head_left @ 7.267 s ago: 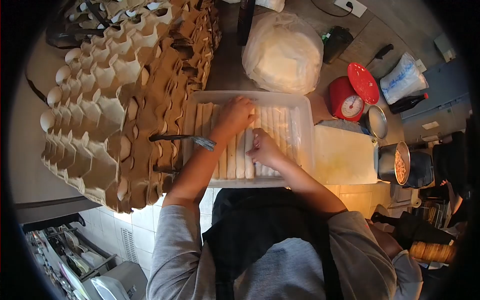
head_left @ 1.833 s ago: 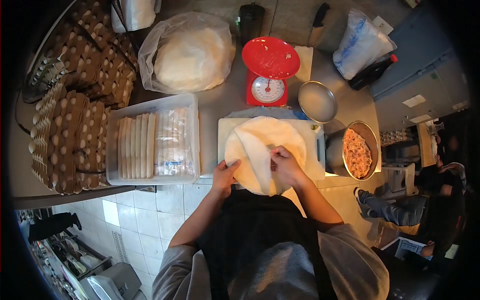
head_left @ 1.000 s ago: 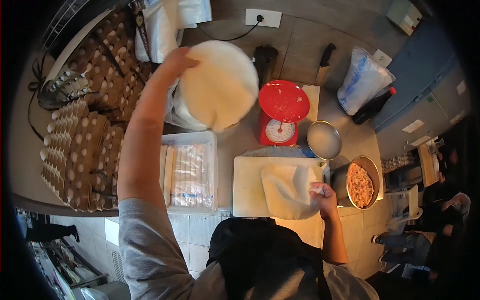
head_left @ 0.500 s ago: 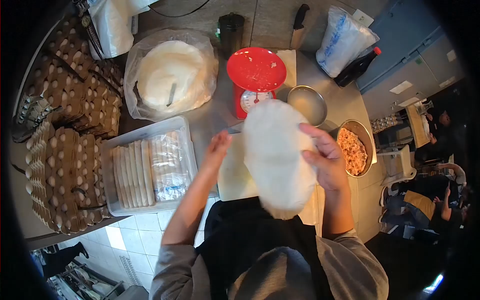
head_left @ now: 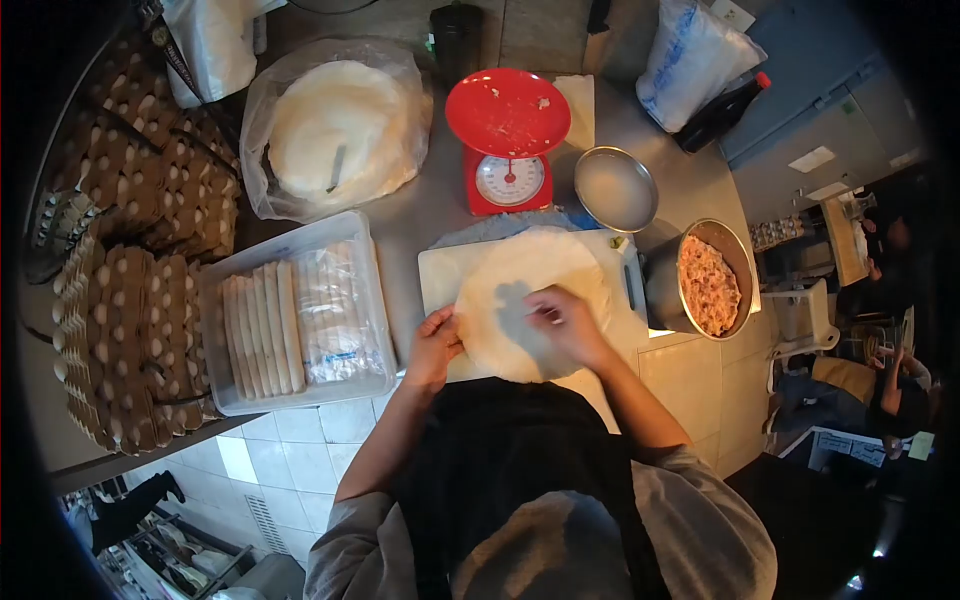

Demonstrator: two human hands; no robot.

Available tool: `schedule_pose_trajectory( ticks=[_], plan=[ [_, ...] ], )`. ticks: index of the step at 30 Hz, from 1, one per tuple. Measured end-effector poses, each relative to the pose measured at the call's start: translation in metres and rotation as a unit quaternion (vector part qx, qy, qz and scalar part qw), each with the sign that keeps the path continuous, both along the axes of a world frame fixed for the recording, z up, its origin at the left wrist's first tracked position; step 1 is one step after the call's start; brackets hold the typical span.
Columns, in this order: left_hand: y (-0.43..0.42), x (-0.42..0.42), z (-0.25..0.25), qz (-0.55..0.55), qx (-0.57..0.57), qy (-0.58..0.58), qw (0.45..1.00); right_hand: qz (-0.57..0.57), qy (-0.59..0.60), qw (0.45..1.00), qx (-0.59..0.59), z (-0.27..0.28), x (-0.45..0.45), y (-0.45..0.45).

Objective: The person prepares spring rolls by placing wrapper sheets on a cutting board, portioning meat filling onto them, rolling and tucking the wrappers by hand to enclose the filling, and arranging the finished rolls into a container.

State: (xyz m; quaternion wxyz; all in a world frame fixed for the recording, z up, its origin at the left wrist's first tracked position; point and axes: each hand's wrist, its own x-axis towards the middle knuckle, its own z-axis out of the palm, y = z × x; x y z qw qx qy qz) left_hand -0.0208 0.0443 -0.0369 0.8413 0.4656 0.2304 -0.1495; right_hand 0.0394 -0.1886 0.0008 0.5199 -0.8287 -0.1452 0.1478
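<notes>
A thin, round, pale spring roll wrapper lies on the white cutting board in front of me, overhanging its near edge. My left hand has its fingers curled at the wrapper's left edge, pinching it. Over the wrapper's right half hovers my right hand, fingers loosely bent and slightly blurred, with nothing visible in them; its shadow falls on the sheet. Behind the board stands a red kitchen scale with bits of food on its pan. A metal pot of orange-pink minced filling is at the right.
Left of the board, a plastic tub holds several long rolls and plastic-wrapped ones. A bag of stacked wrappers lies behind it. Egg trays are piled far left. A bowl of cloudy liquid and a dark bottle stand back right.
The wrapper has gone from being held up in my right hand to lying on the board. My left hand has come to its edge; my right hand has let go and moved left over it.
</notes>
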Motion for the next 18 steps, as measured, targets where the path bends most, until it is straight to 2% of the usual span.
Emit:
schedule_pose_trajectory(
  ticks=[2, 4, 8, 11, 18],
  plan=[
    [0.003, 0.0, 0.0, 0.003, -0.033, 0.0, 0.999, 0.044, 0.064, 0.996, 0.041, 0.014, -0.012, 0.036],
    [0.006, -0.002, 0.001, 0.006, -0.061, -0.002, 0.998, 0.03, 0.027, 0.999, 0.02, 0.012, -0.017, 0.057],
    [-0.002, -0.004, 0.005, 0.019, -0.028, 0.006, 0.999, 0.017, 0.036, 0.999, 0.002, -0.006, -0.016, 0.067],
    [-0.006, -0.005, 0.007, 0.034, -0.021, 0.009, 0.999, 0.009, 0.073, 0.997, 0.039, -0.021, -0.014, 0.063],
    [-0.01, -0.002, 0.0, 0.016, 0.008, -0.001, 1.0, 0.005, 0.098, 0.993, 0.065, -0.006, -0.019, 0.06]
  ],
)
